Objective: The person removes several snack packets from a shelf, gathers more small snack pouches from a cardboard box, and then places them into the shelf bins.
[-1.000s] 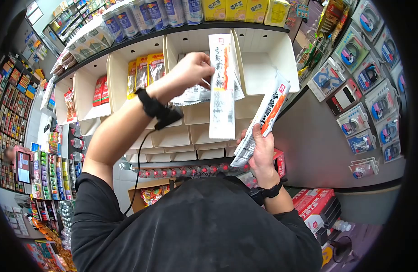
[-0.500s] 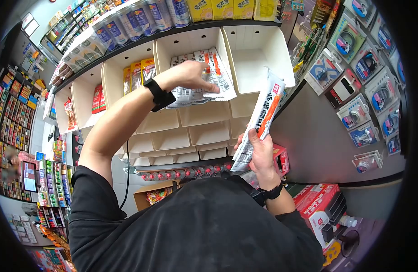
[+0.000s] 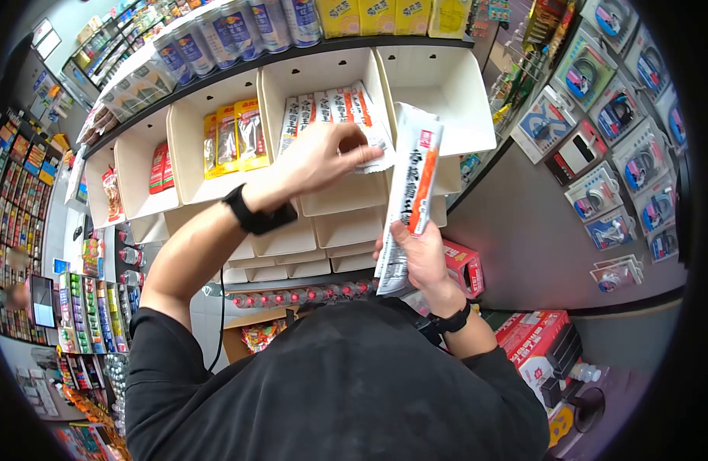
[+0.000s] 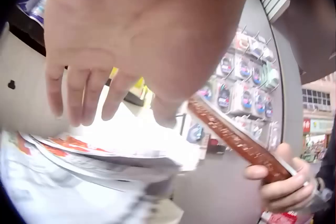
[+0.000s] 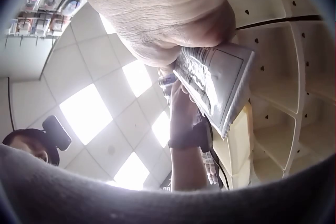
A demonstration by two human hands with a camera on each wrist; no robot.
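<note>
My right hand (image 3: 423, 257) grips long white snack packets (image 3: 414, 169) with black lettering and an orange stripe, tilted upright in front of the bins. In the left wrist view their reddish-brown side (image 4: 236, 137) shows above that hand's fingers. My left hand (image 3: 323, 157) is over the front of a cream bin (image 3: 308, 69) that holds a row of matching packets (image 3: 323, 107). Nothing is held in it; its fingers (image 4: 76, 95) hang loosely extended above the packets in the left wrist view. The right wrist view shows the lower end of the gripped packets (image 5: 215, 82).
Yellow packets (image 3: 237, 138) and red packets (image 3: 161, 167) fill bins to the left. A cream bin (image 3: 431, 84) stands to the right. Cans (image 3: 235, 34) and yellow cartons (image 3: 377, 15) line the shelf above. Hanging accessories (image 3: 619, 115) cover the right panel; a red box (image 3: 535, 338) is low right.
My left hand laid a packet into the bin with the others, let it go and drew back toward me. My right hand moved left with its packets.
</note>
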